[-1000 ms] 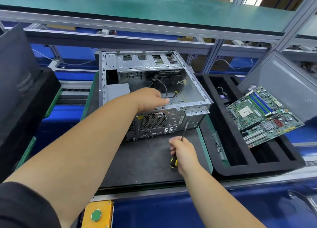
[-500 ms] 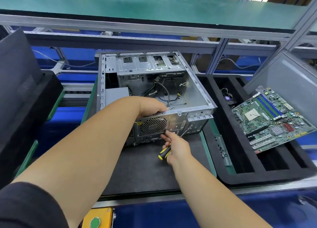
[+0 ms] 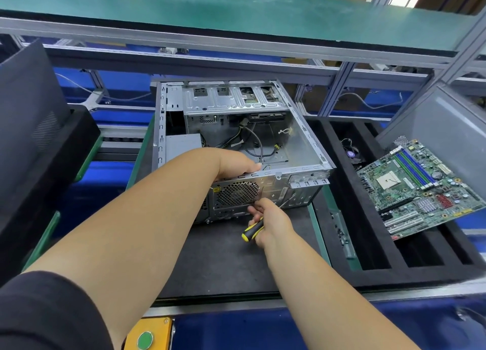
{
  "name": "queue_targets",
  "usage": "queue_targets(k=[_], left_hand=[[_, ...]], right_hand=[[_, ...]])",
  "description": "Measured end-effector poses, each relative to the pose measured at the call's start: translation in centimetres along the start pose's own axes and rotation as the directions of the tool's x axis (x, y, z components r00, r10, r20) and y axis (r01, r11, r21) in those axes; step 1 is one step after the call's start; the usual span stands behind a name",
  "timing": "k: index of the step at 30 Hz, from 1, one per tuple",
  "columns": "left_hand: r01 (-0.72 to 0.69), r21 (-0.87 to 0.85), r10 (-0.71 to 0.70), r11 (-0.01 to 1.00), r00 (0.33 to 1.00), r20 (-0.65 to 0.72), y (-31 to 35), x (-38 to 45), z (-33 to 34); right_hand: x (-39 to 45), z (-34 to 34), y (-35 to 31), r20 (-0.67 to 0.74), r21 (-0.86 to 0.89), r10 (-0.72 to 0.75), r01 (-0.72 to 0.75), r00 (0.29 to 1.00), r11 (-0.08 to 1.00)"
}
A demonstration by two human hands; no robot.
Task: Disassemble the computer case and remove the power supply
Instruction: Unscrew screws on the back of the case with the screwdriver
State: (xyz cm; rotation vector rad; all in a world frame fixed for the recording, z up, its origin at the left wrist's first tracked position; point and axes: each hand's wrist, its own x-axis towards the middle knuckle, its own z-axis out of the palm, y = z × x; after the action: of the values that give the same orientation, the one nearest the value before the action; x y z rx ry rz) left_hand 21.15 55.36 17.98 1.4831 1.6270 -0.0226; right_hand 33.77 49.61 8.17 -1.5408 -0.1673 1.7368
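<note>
Open computer case (image 3: 302, 144) lying on its side on a black mat (image 3: 223, 257), rear panel facing near. Power supply (image 3: 181, 144) still inside at left. Left hand (image 3: 236, 165) gripping the rear top edge, fingers curled over. Right hand (image 3: 271, 220) wrapped round a yellow-black screwdriver (image 3: 252, 230), shaft angled toward the rear panel. Motherboard (image 3: 418, 186) propped in a black foam tray (image 3: 368, 244) at right.

Both forearms are bare. A dark short sleeve (image 3: 44, 313) covers the left upper arm only.
</note>
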Motion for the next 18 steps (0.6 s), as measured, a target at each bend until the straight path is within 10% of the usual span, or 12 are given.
queue_targets(k=[18], left_hand=[[0.054,-0.122,-0.028,0.991,0.978,0.206,0.33,0.2,-0.68]], right_hand=[[-0.26,0.07,0.33,0.049,0.065,0.016,-0.02,0.999,0.998]])
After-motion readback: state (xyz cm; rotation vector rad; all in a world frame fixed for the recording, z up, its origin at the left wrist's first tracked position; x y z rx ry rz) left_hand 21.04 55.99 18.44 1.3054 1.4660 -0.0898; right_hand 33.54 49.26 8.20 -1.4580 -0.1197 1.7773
